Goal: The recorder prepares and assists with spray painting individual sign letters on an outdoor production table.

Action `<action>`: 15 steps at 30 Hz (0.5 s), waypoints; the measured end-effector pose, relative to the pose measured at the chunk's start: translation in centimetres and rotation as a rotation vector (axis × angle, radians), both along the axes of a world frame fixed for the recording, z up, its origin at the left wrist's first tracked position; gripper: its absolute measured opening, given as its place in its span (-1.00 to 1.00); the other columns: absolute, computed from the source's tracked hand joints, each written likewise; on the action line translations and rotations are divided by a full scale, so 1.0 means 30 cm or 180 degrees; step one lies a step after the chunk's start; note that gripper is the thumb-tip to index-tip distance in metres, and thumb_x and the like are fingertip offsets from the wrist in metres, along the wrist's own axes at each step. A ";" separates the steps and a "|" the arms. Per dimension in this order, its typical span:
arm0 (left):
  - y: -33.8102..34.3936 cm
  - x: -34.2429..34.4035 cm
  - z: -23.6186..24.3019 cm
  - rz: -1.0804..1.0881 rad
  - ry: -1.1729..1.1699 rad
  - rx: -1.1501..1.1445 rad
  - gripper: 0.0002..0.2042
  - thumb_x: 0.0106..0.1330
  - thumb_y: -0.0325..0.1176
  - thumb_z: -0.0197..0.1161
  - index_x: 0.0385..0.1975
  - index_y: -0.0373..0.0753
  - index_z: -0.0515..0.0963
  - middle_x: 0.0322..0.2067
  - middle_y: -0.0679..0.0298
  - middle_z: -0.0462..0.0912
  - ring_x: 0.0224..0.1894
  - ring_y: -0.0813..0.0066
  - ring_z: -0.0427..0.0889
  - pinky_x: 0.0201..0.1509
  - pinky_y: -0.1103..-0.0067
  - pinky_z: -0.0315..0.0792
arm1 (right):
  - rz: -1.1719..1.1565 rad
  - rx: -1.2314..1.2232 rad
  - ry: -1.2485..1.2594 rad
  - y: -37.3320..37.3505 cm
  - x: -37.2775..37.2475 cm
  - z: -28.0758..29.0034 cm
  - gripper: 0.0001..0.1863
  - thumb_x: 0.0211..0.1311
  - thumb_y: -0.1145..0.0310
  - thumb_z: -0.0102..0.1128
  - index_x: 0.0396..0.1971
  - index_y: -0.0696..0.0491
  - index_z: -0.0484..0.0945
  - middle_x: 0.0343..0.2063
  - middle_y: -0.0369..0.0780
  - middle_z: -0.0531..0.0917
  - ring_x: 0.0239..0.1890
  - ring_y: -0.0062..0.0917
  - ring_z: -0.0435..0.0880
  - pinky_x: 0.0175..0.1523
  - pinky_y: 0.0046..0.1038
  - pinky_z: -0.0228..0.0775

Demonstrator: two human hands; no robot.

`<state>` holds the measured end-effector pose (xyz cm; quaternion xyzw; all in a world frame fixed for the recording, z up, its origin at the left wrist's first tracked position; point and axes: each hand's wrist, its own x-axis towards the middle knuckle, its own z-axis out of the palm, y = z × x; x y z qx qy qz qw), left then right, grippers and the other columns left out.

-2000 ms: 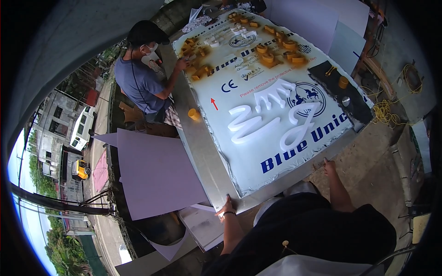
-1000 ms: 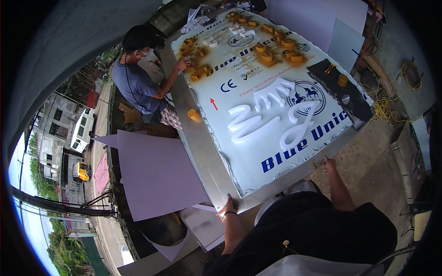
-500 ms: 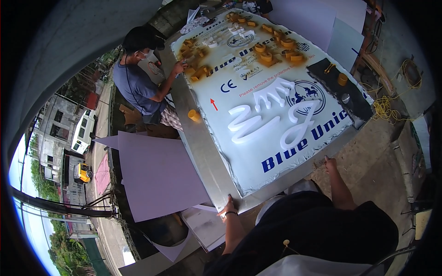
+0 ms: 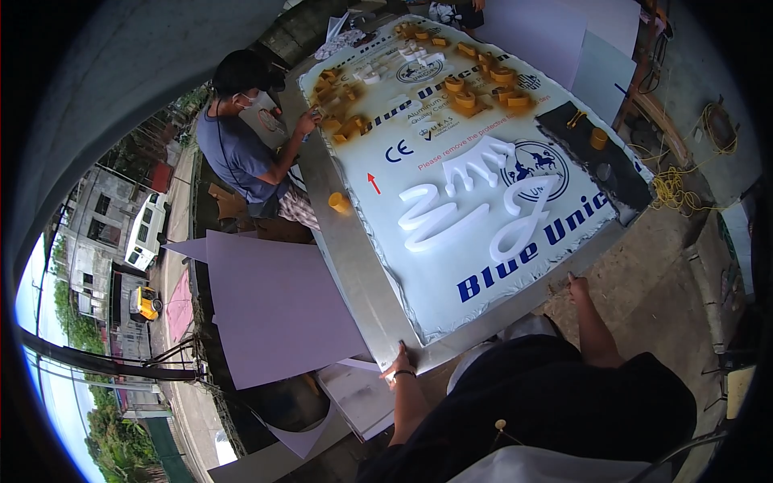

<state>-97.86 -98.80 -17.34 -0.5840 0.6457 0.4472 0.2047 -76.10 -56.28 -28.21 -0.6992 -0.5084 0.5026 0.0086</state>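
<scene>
My left hand (image 4: 398, 367) grips the near-left corner of a metal table top (image 4: 366, 318), and my right hand (image 4: 576, 289) grips its near edge farther right. On the top lies a board in printed pale blue film (image 4: 411, 298). Large white script-shaped cutout letters (image 4: 441, 211) sit on its near half; several small yellow-painted pieces (image 4: 465, 99) and some white ones (image 4: 420, 56) sit among brown overspray farther back. A black patch (image 4: 564, 130) along the right carries a yellow can (image 4: 597, 138). Another yellow can (image 4: 338, 201) stands on the left metal strip.
A masked co-worker (image 4: 245, 153) stands at the left side, hand near the painted pieces; part of another person (image 4: 467, 14) shows at the far end. Purple sheets (image 4: 278, 306) lean at lower left, more panels (image 4: 531, 32) behind right. Tangled yellow cord (image 4: 672, 189) lies right of the table.
The co-worker at the left has shifted, head and hand slightly lower. More of the person at the far end has come into view. My hands have stayed on the edge.
</scene>
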 end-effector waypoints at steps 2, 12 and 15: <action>0.004 0.000 0.010 -0.0004 -0.0056 -0.0041 0.17 -0.34 0.11 0.28 0.00 0.04 -0.68 0.14 0.08 -0.28 0.11 -0.03 -0.09 0.04 0.00 -0.22 | 0.0026 -0.0002 -0.0019 -0.003 0.001 0.006 -0.51 -0.03 -0.05 -0.05 -0.80 0.10 0.31 -0.87 -0.30 0.24 -0.85 -0.56 0.19 -0.70 -0.42 0.15; -0.060 -0.014 -0.135 -0.0004 0.0169 0.0429 0.21 -0.33 0.10 0.28 -0.06 0.02 -0.78 0.14 0.11 -0.26 0.11 0.03 -0.07 0.06 0.03 -0.28 | -0.0146 -0.0044 0.0028 -0.018 -0.013 0.058 -0.55 -0.01 0.02 -0.04 -0.74 0.14 0.35 -0.83 -0.27 0.36 -0.86 -0.55 0.25 -0.76 -0.47 0.03; -0.101 -0.042 -0.240 0.0120 -0.0153 -0.0345 0.21 -0.34 0.10 0.28 -0.06 0.01 -0.78 0.14 0.13 -0.22 0.11 0.03 -0.06 0.06 0.04 -0.28 | -0.0119 -0.0008 0.0028 -0.018 -0.015 0.058 -0.55 0.00 0.02 -0.04 -0.74 0.15 0.35 -0.82 -0.27 0.36 -0.86 -0.55 0.25 -0.75 -0.48 0.04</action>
